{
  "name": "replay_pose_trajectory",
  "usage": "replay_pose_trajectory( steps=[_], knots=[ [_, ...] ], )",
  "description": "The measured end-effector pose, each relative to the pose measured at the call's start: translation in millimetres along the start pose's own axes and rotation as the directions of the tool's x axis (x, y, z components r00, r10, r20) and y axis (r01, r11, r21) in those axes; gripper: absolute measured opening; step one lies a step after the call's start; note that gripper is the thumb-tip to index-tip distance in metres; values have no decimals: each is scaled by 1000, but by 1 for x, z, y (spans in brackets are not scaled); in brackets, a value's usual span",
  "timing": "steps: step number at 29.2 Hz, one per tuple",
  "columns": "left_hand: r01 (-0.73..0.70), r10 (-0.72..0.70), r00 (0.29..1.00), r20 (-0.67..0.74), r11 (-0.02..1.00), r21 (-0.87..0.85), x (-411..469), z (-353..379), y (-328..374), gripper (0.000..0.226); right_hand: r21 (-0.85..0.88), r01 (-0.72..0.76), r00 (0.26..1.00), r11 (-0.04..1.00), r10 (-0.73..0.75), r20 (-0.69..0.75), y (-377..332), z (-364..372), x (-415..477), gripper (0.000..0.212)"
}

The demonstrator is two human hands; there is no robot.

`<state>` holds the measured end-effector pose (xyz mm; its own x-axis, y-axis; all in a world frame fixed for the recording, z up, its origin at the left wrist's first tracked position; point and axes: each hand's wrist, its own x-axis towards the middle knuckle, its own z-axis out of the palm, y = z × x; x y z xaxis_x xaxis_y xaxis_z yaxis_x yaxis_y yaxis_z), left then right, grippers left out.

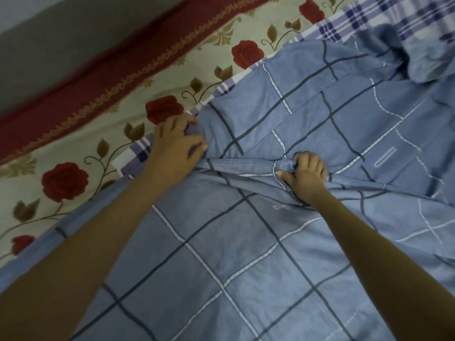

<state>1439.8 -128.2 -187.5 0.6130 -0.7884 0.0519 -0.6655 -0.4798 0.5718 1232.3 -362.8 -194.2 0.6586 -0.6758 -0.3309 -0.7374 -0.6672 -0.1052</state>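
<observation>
A blue checked sheet [246, 254], spread across the frame's centre and lower right, is gripped at a bunched fold by the left hand [176, 146] and the right hand [306, 174], fingers curled into the cloth.

We cannot see the fingertips of the left hand [176, 143]: they sink into a fold of the blue checked bed cover [246, 254]. The right hand [305, 175] curls its fingers into a bunched ridge of the same cover, so their tips are hidden too. The left forearm [86, 242] and the right forearm [381, 242] run out at the bottom edge. The cover itself is cut off at the bottom and on the right. The purple plaid cloth [364, 16] lies mostly under the cover; we see only a strip. A printed label [385, 157] is too small to read. The grey area [49, 33] at top left is blurred, and we cannot tell what it is.
</observation>
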Motion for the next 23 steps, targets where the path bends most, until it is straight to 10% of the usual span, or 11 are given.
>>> replay_pose_trajectory(
  steps=[4, 10, 18, 23],
  knots=[
    [-30, 27, 998, 51, 998, 49, -39, 6, -8, 40, 89, -4, 1000, 996, 6, -17, 4, 8, 1, 75],
    [-182, 198, 973, -120, 975, 131, -46, 31, -20, 32, 116, 150, 847, 982, -67, -528, 11, 36, -18, 24],
    [-228, 251, 962, -109, 956, 183, -43, 36, -20, 19, 13, 96, 844, 995, -74, -532, 13, 28, -12, 18],
    [-28, 27, 999, 17, 998, 48, -39, 15, -10, 51, 90, 92, 804, 992, -21, -595, -23, -51, 34, 32]
  ],
)
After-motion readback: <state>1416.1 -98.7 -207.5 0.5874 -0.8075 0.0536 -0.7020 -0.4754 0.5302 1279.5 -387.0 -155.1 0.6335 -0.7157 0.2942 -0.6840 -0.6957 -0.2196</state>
